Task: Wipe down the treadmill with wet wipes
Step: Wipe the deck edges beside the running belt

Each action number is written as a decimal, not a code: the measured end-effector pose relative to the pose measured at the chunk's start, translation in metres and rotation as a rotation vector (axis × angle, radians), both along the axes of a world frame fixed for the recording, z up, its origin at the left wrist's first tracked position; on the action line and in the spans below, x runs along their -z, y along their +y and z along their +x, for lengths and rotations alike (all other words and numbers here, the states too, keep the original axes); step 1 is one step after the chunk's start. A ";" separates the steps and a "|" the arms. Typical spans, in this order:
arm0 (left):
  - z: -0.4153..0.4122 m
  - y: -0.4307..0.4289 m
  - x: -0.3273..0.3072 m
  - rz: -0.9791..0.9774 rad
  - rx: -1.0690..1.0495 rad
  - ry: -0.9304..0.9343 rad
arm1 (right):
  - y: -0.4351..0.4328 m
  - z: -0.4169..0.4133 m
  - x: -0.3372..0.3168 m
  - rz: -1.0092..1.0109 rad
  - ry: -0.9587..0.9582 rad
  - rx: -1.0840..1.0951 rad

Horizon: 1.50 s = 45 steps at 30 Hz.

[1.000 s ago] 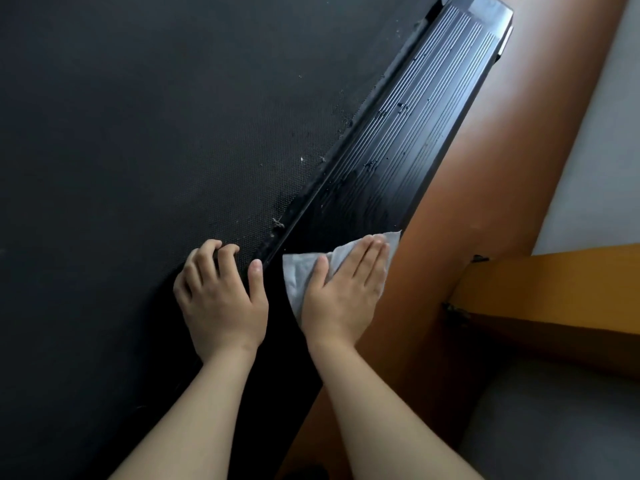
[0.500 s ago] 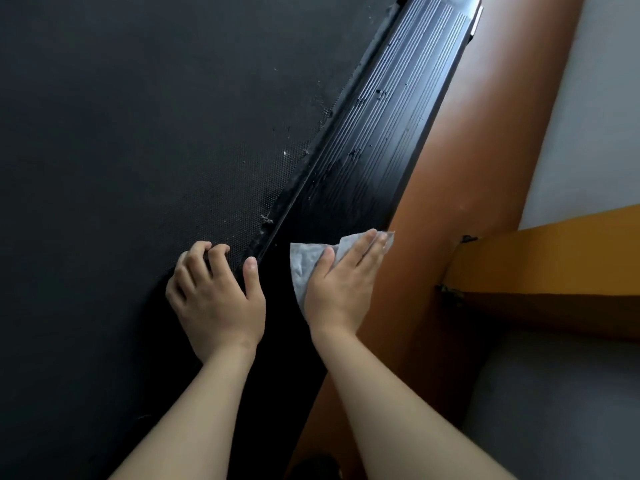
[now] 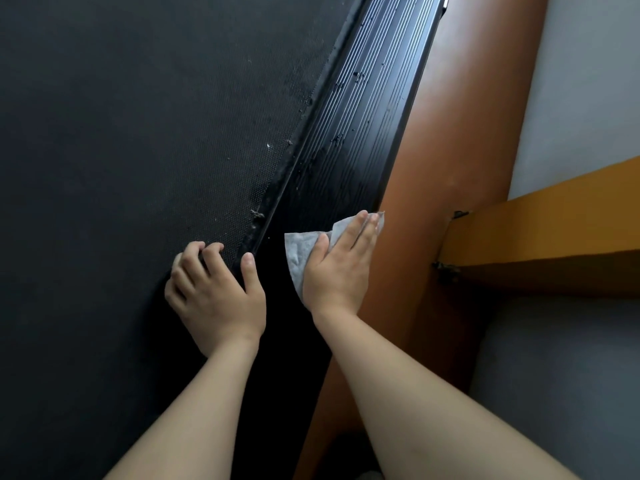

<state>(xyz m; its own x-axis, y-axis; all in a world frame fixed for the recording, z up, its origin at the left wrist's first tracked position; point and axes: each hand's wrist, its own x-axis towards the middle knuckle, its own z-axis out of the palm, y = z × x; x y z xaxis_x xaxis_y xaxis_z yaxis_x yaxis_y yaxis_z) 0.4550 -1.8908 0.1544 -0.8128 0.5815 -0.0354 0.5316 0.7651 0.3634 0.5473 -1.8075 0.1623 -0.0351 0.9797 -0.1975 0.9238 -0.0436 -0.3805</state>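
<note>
Fingers straight, my right hand (image 3: 337,268) presses the wet wipe (image 3: 300,249) flat onto the near stretch of the treadmill's ribbed side rail (image 3: 363,116). My left hand (image 3: 214,289) rests on the belt (image 3: 138,133) just beside that rail, fingers loosely bent, holding nothing. I see lint specks farther up.

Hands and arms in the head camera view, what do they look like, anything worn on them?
The left hand and right hand are bare: no gloves, rings or bracelets visible. The left forearm and right forearm are bare too, with no sleeve or watch in view.
</note>
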 end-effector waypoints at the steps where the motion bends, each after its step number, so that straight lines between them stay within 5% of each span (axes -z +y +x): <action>1: 0.000 0.000 -0.001 0.002 0.003 0.000 | 0.001 0.000 0.000 0.003 -0.002 -0.002; 18: 0.001 0.003 -0.004 -0.043 0.006 0.045 | 0.077 -0.009 -0.002 -0.055 -0.119 -0.046; 26: 0.001 0.003 -0.002 -0.020 -0.004 0.049 | 0.027 -0.024 -0.001 0.064 -0.202 -0.250; 37: 0.001 0.001 -0.003 -0.041 0.004 0.022 | 0.097 -0.046 0.002 0.006 -0.230 -0.182; 45: 0.001 0.000 -0.002 -0.060 -0.002 0.006 | 0.068 -0.042 0.001 0.058 -0.269 -0.287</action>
<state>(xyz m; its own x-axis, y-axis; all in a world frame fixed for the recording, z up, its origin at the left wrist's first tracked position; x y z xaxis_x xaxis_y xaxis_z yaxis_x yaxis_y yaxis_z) 0.4557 -1.8909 0.1568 -0.8140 0.5773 -0.0650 0.5324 0.7861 0.3139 0.5049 -1.7397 0.1608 -0.2633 0.9475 -0.1815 0.9624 0.2449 -0.1176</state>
